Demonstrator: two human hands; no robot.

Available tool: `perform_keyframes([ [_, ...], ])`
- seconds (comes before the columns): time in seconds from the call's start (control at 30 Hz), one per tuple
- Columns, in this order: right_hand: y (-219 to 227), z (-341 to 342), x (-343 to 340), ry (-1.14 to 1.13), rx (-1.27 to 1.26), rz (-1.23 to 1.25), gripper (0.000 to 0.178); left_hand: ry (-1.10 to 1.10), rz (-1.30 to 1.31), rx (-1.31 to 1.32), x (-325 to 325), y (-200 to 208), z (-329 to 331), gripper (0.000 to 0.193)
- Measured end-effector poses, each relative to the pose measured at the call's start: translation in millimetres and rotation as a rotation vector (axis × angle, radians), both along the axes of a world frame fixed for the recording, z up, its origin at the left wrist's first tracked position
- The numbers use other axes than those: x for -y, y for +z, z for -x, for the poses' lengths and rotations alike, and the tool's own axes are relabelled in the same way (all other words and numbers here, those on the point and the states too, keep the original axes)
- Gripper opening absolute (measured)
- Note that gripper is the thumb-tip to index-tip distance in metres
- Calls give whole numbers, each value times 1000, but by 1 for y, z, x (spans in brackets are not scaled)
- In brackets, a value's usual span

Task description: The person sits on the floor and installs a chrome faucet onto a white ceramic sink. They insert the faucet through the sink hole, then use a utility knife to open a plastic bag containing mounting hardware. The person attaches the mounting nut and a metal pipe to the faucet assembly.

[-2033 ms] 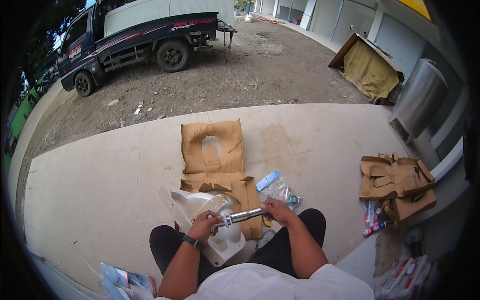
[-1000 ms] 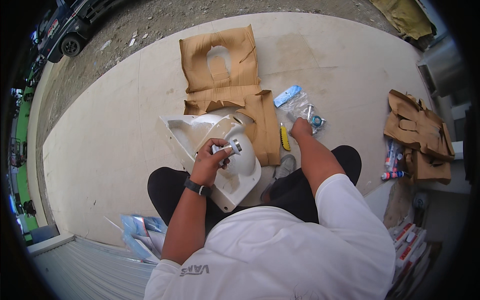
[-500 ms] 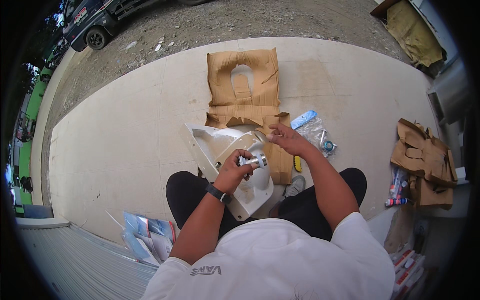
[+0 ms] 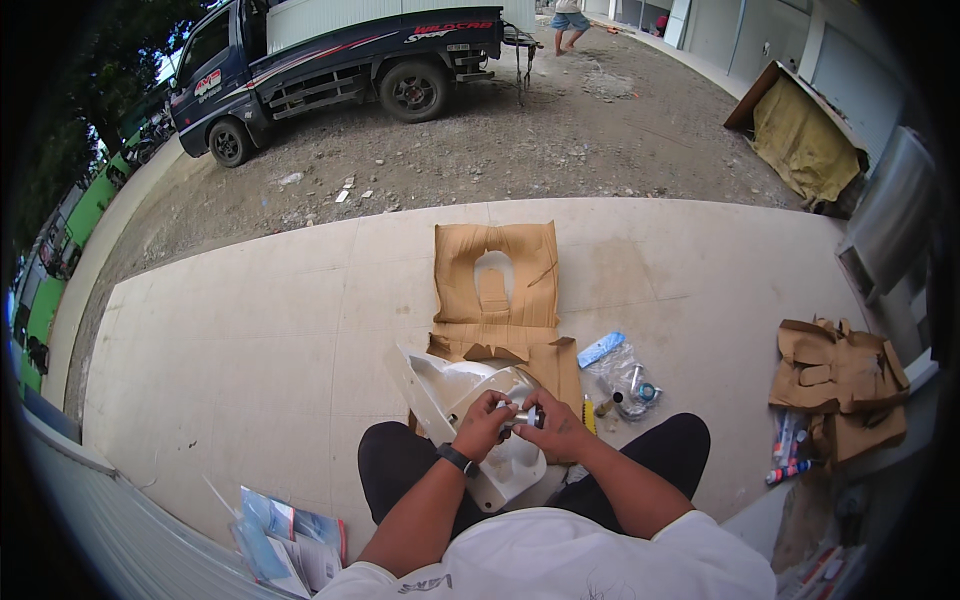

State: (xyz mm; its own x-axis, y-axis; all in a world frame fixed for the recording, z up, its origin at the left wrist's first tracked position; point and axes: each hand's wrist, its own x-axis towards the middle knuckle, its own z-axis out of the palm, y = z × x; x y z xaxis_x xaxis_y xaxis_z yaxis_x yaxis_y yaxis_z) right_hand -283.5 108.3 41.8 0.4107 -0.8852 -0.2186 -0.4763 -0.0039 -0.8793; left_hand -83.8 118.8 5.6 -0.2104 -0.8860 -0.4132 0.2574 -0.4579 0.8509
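My left hand [image 4: 483, 428] is closed around one end of a short chrome drain fitting [image 4: 523, 419]. On its other end are the fingers of my right hand [image 4: 554, 428], and both hands partly hide it. Below my hands a white ceramic washbasin [image 4: 508, 478] leans tilted between my knees, its hollow underside facing up. Part of the basin rests over an opened brown cardboard sheet [image 4: 462, 272] on the floor.
Right of the cardboard lie a clear plastic bag with metal parts [image 4: 622, 378] and a yellow-handled tool [image 4: 589, 412]. Torn cardboard [image 4: 835, 365] sits farther right, plastic packets [image 4: 290, 540] at lower left. A dark truck [image 4: 340, 75] stands beyond the paving; a person [image 4: 571, 22] is behind it.
My right hand has come down and left from the air onto the fitting, joining the left hand. The view has tilted up, bringing more of the truck and a person into sight.
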Motion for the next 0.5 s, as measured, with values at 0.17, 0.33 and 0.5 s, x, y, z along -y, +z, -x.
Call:
perform_keyframes([
  [0.17, -10, -1, 5, -97, 303, -441, 40, 7, 52, 56, -3, 4, 0, 23],
  [0.33, -23, -1, 2, -98, 320, -324, 40, 32, -22, 22, 0, 6, 0, 22],
  [0.5, -27, 2, -9, -11, 321, -123, 40, 5, -163, -25, -1, 5, -6, 22],
])
